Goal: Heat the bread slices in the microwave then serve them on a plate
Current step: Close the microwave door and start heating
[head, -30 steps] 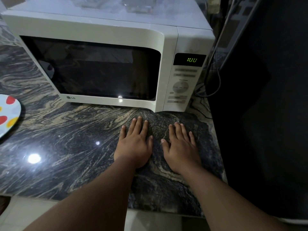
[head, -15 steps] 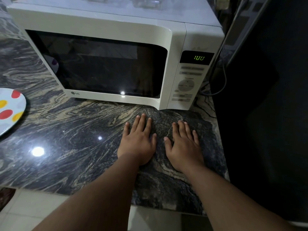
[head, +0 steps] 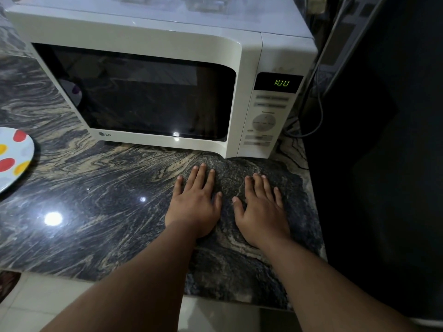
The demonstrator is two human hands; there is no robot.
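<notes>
Veined stone counter [head: 100, 207], flat hands, boxy microwave [head: 153, 39]

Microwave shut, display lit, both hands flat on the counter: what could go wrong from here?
The plate sits at the counter's left side, far from the left hand and right hand, so carrying hot bread across may be awkward. The microwave window is dark, so overheating would be hard to spot.

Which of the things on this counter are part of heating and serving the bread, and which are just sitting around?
Part of the job:
microwave, door shut
spotted plate, at the counter's left edge
left hand and right hand, flat on the counter, holding nothing

Just sitting around:
clear containers on top of the microwave
cable behind it
</notes>
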